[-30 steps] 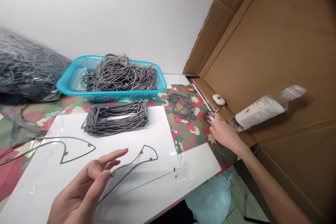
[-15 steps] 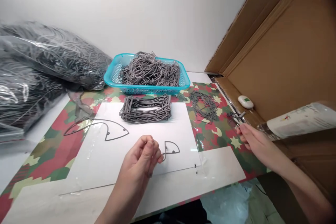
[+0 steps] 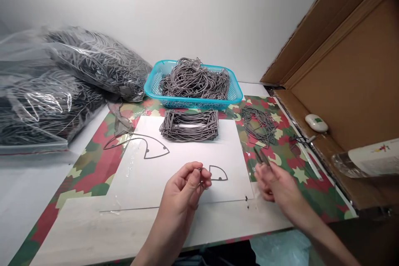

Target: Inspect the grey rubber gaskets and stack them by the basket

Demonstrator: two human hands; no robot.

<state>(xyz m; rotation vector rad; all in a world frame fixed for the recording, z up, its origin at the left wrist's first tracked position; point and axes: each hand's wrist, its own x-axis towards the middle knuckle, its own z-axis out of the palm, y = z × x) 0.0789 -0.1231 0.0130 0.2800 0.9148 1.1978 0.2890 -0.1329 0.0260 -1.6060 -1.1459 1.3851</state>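
My left hand [image 3: 187, 187] is closed in a pinch above the white sheet, with a thin grey strand showing at its fingertips. Beside them a thin grey outline loop [image 3: 218, 180] with a quarter-round end shows; the fingers hide the rest. My right hand [image 3: 277, 183] is closed around tweezers [image 3: 261, 156], their dark prongs pointing up and away. Farther left lies another thin grey loop [image 3: 157, 156], curved with a wide end and small tabs. Behind both hands sits a stacked rectangular bundle of grey loops [image 3: 189, 134].
A blue basket [image 3: 199, 102] heaped with grey loops stands at the back. Clear bags [image 3: 102, 62] of similar pieces fill the left. A loose grey pile [image 3: 258, 126] lies right of the white sheet [image 3: 140, 187]. Cardboard [image 3: 349, 50], a white oval object [image 3: 316, 123] and a bottle [image 3: 370, 158] border the right.
My right hand has come inward from the right edge of the table, now with tweezers in it. My left hand stays pinched near the loop. The view has turned slightly right-to-left.
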